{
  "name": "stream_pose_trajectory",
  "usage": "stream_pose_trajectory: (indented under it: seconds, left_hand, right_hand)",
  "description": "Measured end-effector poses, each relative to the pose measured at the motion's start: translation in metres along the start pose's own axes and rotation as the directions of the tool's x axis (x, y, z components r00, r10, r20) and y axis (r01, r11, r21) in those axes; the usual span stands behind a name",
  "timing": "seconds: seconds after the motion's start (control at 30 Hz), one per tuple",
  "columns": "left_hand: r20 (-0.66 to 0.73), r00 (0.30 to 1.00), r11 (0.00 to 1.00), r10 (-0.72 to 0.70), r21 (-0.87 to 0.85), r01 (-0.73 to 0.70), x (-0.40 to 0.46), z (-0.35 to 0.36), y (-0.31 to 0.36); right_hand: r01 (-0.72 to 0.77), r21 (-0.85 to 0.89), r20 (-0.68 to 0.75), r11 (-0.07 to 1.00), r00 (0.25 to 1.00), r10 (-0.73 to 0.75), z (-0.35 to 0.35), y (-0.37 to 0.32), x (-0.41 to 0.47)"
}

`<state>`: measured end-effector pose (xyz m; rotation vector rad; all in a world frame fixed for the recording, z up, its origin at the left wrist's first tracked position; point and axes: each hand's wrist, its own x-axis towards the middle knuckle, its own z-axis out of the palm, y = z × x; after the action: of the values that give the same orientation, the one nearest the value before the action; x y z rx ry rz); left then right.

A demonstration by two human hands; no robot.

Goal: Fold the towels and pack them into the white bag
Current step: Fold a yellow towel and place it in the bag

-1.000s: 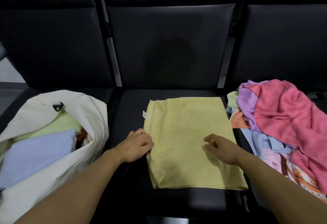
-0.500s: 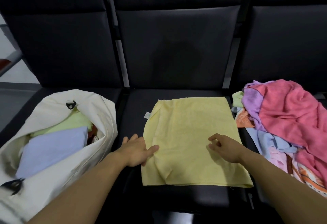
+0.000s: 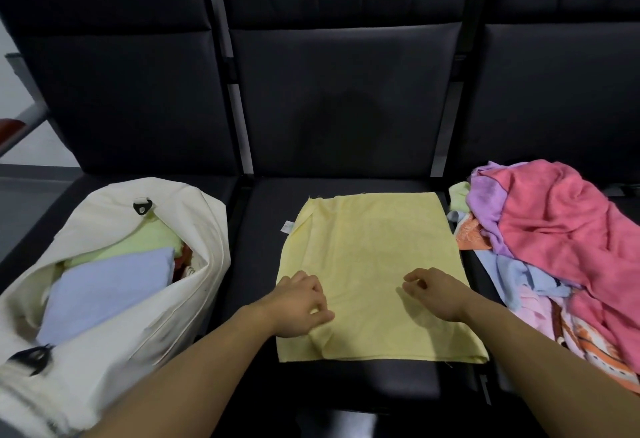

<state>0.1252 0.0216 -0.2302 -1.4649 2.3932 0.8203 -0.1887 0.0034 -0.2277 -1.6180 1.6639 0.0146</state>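
Note:
A yellow towel (image 3: pixel 374 264) lies folded flat on the middle black seat, a small white tag at its left edge. My left hand (image 3: pixel 298 306) sits on the towel's near left edge, thumb and curled fingers pinching a raised ridge of cloth. My right hand (image 3: pixel 436 294) rests on the towel's right half with fingers loosely curled; no cloth shows between them. The white bag (image 3: pixel 114 326) lies open on the left seat, holding a folded blue towel (image 3: pixel 104 292) and a light green towel (image 3: pixel 138 247).
A loose pile of towels (image 3: pixel 561 250), pink on top with purple, blue and orange-patterned ones beneath, covers the right seat. Black seat backs (image 3: pixel 346 98) rise behind. The middle seat's front edge (image 3: pixel 381 399) is just below the towel.
My left hand has slid right onto the towel's near left edge and its fingers have curled, bunching the cloth. My right hand has hardly moved.

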Motion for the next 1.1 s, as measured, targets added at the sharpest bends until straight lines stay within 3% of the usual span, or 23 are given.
stream_pose_trajectory:
  seconds: [0.2, 0.3, 0.37, 0.47, 0.6, 0.77, 0.93, 1.0, 1.1]
  left_hand:
    - [-0.023, 0.961, 0.940, -0.274, 0.205, 0.273, -0.002, -0.011, 0.004]
    - [-0.033, 0.926, 0.923, -0.377, 0.071, 0.378, -0.002, -0.012, -0.001]
    - [-0.145, 0.891, 0.902, -0.431, -0.073, 0.425, 0.000, -0.013, -0.008]
    - [-0.313, 0.817, 0.869, -0.484, -0.281, 0.407, 0.011, -0.011, -0.017]
    - [-0.365, 0.786, 0.826, -0.499, -0.474, 0.304, 0.034, -0.006, -0.019]
    - [-0.413, 0.845, 0.919, -0.340, -0.334, 0.207, 0.071, -0.018, -0.027]
    - [-0.223, 0.883, 0.878, -0.413, -0.354, 0.321, 0.096, -0.034, -0.036]
    - [-0.179, 0.864, 0.847, -0.471, -0.364, 0.386, 0.101, -0.036, -0.037]
    - [-0.325, 0.777, 0.825, -0.540, -0.390, 0.410, 0.111, -0.037, -0.037]
  right_hand:
    - [-0.004, 0.006, -0.004, 1.000, 1.000, 0.004, 0.001, 0.000, 0.000]
    - [0.007, 0.015, -0.028, 1.000, 1.000, -0.007, 0.000, 0.002, 0.000]
    - [0.010, 0.054, -0.103, 0.998, 0.995, -0.005, -0.003, 0.005, 0.002]
    - [-0.029, 0.119, -0.253, 0.992, 0.966, 0.059, -0.006, 0.014, 0.008]
    - [-0.025, 0.213, -0.350, 0.977, 0.931, 0.100, -0.007, 0.020, 0.015]
    - [0.021, 0.150, -0.447, 0.988, 0.893, 0.049, -0.003, 0.019, 0.024]
    - [0.100, 0.117, -0.457, 0.988, 0.889, -0.036, -0.001, 0.015, 0.030]
    - [0.110, 0.128, -0.456, 0.986, 0.889, -0.040, -0.002, 0.015, 0.033]
    - [0.092, 0.133, -0.438, 0.987, 0.898, -0.025, -0.002, 0.017, 0.035]
